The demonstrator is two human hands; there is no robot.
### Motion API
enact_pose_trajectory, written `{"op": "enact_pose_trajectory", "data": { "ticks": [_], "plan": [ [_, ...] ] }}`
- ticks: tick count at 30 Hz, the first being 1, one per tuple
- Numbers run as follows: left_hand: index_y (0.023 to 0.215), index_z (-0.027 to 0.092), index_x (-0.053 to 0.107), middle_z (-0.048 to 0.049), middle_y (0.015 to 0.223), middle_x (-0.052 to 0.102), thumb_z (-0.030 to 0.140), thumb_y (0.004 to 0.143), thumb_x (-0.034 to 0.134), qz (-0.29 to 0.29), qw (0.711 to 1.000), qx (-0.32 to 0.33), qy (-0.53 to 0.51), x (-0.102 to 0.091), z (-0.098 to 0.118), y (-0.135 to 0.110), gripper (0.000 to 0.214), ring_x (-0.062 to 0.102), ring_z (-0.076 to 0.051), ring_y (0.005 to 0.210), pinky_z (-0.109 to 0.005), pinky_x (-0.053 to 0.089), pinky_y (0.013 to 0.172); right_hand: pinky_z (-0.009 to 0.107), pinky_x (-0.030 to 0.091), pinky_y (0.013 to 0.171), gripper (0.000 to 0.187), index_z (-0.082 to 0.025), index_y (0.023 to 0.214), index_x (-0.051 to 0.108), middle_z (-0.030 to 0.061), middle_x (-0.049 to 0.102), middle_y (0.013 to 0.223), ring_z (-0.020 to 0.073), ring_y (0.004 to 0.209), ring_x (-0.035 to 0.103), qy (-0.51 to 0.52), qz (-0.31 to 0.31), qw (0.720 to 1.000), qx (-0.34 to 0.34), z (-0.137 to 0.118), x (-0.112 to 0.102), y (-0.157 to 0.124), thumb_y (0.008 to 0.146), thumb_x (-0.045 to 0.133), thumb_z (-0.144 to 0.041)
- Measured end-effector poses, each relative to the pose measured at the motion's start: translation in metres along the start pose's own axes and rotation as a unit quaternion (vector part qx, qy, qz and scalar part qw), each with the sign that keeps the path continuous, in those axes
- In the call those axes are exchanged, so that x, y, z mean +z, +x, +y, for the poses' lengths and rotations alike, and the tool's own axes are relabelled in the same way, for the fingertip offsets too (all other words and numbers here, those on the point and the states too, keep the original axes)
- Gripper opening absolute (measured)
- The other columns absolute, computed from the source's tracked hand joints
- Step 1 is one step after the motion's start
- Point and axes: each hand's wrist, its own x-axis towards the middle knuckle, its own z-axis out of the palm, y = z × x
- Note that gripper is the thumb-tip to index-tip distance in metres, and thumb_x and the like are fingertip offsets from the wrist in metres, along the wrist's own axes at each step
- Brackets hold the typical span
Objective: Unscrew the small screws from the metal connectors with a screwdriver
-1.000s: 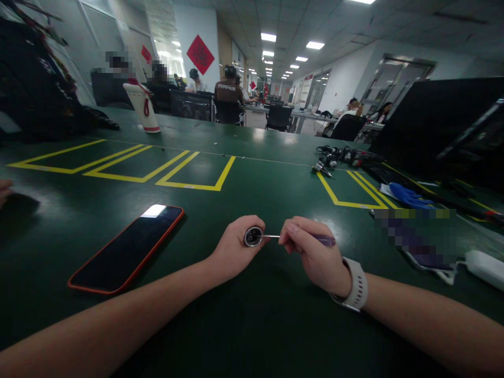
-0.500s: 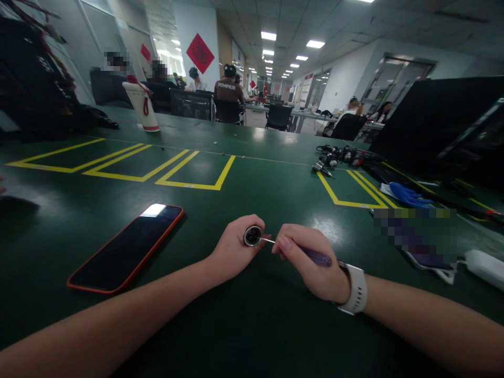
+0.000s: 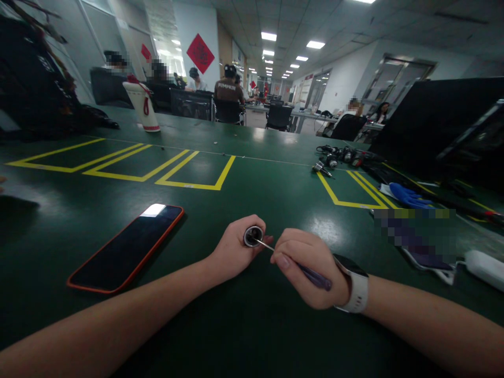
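Near the middle of the green table, my left hand [image 3: 236, 244] is wrapped round a round, dark part with a silver rim [image 3: 252, 229]; its hollow end faces me and the rest is hidden in the palm. My right hand [image 3: 309, 265] grips a screwdriver [image 3: 318, 278] by its purple handle. The thin metal shaft points left and its tip reaches into the part's opening; what the tip touches inside is too dark to tell. A white-strapped watch is on my right wrist.
A phone in an orange case [image 3: 126, 249] lies left of my hands. Black and silver connector parts [image 3: 331, 157], a blue glove [image 3: 407, 194] and a white charger [image 3: 486, 268] are on the right. A white cup [image 3: 145, 107] stands at the back. Other people sit beyond.
My right hand has rolled the screwdriver, its handle end dipping lower, with the tip still at the part's opening. My left hand has stayed in place.
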Motion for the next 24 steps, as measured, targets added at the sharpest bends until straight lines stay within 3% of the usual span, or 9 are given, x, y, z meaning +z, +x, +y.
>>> {"op": "enact_pose_trajectory", "data": {
  "ticks": [6,14,24],
  "plan": [
    [0.066,0.018,0.049,0.0041,0.062,0.050,0.020,0.071,0.058,-0.007,1.000,0.006,-0.004,-0.0008,-0.0005,-0.0008,0.011,0.047,-0.011,0.058,-0.023,0.039,0.055,0.027,0.040,0.056,0.021,-0.018,0.073,0.052,0.0015,0.051,0.061,0.0128,0.057,0.048,0.012,0.011,0.999,0.027,0.0007,0.0006,0.0004,0.088,0.038,-0.017],
    [0.065,0.018,0.048,0.0050,0.062,0.048,0.020,0.073,0.059,-0.010,1.000,-0.003,-0.012,0.0000,0.0006,-0.0009,0.013,0.044,-0.009,0.056,-0.022,0.037,0.053,0.030,0.035,0.050,0.018,-0.017,0.069,0.052,0.0050,0.055,0.057,0.0148,0.053,0.044,-0.086,-0.050,0.989,-0.112,0.0038,0.0012,0.0014,0.082,0.040,-0.014],
    [0.069,0.017,0.051,0.0042,0.065,0.051,0.017,0.069,0.061,-0.024,1.000,0.005,-0.016,-0.0011,-0.0028,-0.0011,0.011,0.048,-0.010,0.059,-0.023,0.038,0.055,0.024,0.039,0.054,0.026,-0.017,0.069,0.054,0.0000,0.051,0.059,0.0100,0.055,0.049,0.027,0.057,0.996,0.058,0.0006,-0.0010,0.0011,0.090,0.038,-0.017]
  ]
}}
